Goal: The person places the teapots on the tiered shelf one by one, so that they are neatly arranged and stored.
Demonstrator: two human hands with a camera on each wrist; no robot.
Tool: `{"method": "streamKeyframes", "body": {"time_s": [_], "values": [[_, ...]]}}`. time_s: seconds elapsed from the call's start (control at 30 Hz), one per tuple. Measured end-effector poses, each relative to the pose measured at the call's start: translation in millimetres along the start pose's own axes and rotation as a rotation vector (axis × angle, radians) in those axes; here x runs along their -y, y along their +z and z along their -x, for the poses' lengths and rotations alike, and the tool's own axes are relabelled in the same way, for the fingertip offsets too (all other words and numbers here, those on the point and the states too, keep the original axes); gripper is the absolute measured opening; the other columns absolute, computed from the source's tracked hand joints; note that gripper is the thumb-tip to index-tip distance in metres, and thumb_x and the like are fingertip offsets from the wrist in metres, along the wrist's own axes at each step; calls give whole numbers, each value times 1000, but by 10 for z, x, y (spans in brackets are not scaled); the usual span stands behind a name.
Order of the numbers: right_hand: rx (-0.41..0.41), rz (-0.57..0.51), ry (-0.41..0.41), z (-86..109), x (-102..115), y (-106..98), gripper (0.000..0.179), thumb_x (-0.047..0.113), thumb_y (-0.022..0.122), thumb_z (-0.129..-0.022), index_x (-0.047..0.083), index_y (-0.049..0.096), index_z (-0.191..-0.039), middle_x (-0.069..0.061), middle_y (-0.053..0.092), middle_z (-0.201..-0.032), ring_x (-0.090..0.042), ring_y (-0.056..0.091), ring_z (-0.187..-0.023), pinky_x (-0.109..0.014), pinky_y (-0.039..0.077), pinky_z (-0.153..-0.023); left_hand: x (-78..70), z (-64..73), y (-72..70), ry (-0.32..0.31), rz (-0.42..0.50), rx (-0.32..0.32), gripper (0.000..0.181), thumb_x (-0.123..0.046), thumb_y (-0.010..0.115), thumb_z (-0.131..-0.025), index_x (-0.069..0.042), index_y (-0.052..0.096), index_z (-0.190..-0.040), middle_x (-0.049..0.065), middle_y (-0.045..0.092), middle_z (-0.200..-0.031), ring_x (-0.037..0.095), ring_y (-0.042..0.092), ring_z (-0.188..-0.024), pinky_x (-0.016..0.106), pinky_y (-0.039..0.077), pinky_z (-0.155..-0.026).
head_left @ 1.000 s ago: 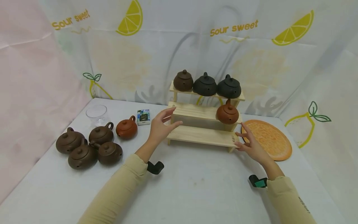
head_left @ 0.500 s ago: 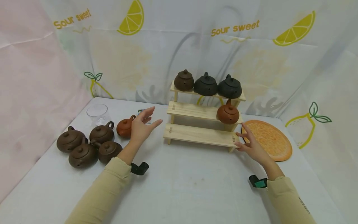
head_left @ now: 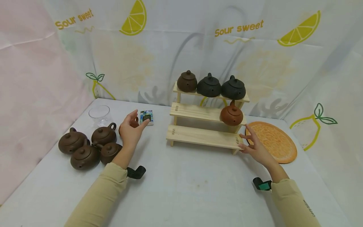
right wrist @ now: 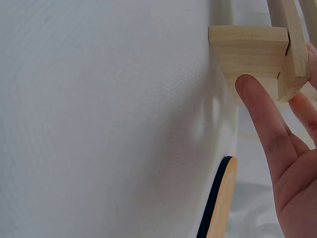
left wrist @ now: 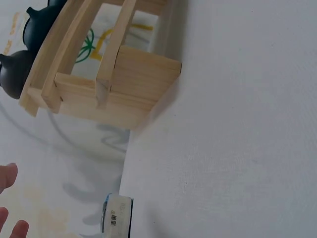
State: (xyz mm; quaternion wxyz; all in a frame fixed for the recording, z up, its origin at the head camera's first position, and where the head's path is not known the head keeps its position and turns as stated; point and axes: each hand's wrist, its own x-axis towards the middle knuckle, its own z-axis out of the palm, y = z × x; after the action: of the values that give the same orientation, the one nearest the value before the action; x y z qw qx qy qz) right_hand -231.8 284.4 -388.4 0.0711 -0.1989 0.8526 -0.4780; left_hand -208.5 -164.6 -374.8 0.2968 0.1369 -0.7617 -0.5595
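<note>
My left hand [head_left: 130, 130] is over the orange-red clay teapot [head_left: 134, 122] with thumb spread wide, covering most of it. Contact cannot be told. In the left wrist view, only fingertips [left wrist: 7, 176] show, with nothing between them. My right hand [head_left: 256, 149] holds the right end of the stepped wooden rack [head_left: 204, 136], thumb and a finger about the lowest board's corner. In the right wrist view, another finger [right wrist: 267, 119] points past the rack's leg. A reddish-brown teapot [head_left: 231, 115] sits at the middle board's right. A brown teapot [head_left: 187, 82] and two black teapots [head_left: 209, 86] line the top board.
Several dark brown teapots [head_left: 85, 157] cluster at the left, partly behind my left forearm. Behind them is a clear glass bowl [head_left: 99, 115]. A small patterned box [head_left: 146, 116] lies right of the left hand. A round pizza-like board [head_left: 272, 142] lies right of the rack.
My left hand has left the rack's left end and moved left to the orange-red teapot, uncovering the boards' left ends. The right hand stays at the rack.
</note>
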Motion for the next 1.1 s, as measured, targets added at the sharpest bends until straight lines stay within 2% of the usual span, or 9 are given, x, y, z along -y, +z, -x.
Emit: {"method": "streamKeyframes", "body": {"time_s": [0.07, 0.17, 0.3, 0.5, 0.7, 0.9, 1.1], "values": [[0, -2, -1, 2, -4, -3, 89, 8, 59, -92, 27, -6, -150, -34, 32, -136, -43, 63, -84, -29, 54, -70, 13, 8, -6, 1, -25, -29, 54, -19, 80, -74, -9, 61, -124, 12, 61, -117, 30, 52, -108, 41, 35, -94], [0, -4, -1, 4, -1, -4, 89, 8, 59, -92, 27, -6, -150, -34, 32, -136, -43, 63, -84, -29, 54, -70, 29, 24, -29, -18, -80, -54, 53, -24, 80, -74, -12, 62, -122, 13, 60, -114, 29, 42, -116, 44, 23, -101], [1, -5, -1, 6, 8, -3, 89, 7, 58, -92, 27, -6, -150, -34, 32, -136, -42, 63, -83, -29, 54, -70, 61, 28, -61, -89, -154, -78, 55, -31, 79, -74, -18, 60, -125, 13, 52, -121, 28, 26, -127, 50, 8, -103], [1, -4, 10, 12, 18, -2, 89, 9, 59, -92, 28, -6, -150, -34, 32, -137, -41, 63, -84, -29, 54, -70, 79, 13, -81, -213, -157, -42, 61, -29, 78, -75, -18, 54, -130, 12, 41, -134, 29, 18, -130, 53, 19, -100], [2, 2, 27, 9, 23, -6, 89, 11, 59, -92, 32, -6, -149, -32, 32, -138, -41, 63, -85, -29, 53, -71, 103, 15, -69, -281, -193, 17, 58, -26, 77, -76, -16, 55, -129, 12, 33, -137, 34, 15, -129, 55, 14, -100], [4, -2, 35, 12, 25, -7, 89, 11, 59, -92, 33, -6, -149, -32, 31, -139, -42, 63, -86, -29, 53, -71, 137, 44, -50, -305, -212, 72, 62, -20, 78, -73, -16, 54, -130, 18, 29, -136, 38, 15, -126, 54, 23, -99], [4, -7, 31, 7, 19, -3, 88, 11, 58, -92, 31, -6, -149, -32, 31, -139, -42, 63, -87, -30, 54, -71, 208, 83, -11, -287, -216, 114, 65, -20, 80, -73, -13, 51, -131, 20, 26, -134, 40, 20, -123, 52, 25, -98]]}}
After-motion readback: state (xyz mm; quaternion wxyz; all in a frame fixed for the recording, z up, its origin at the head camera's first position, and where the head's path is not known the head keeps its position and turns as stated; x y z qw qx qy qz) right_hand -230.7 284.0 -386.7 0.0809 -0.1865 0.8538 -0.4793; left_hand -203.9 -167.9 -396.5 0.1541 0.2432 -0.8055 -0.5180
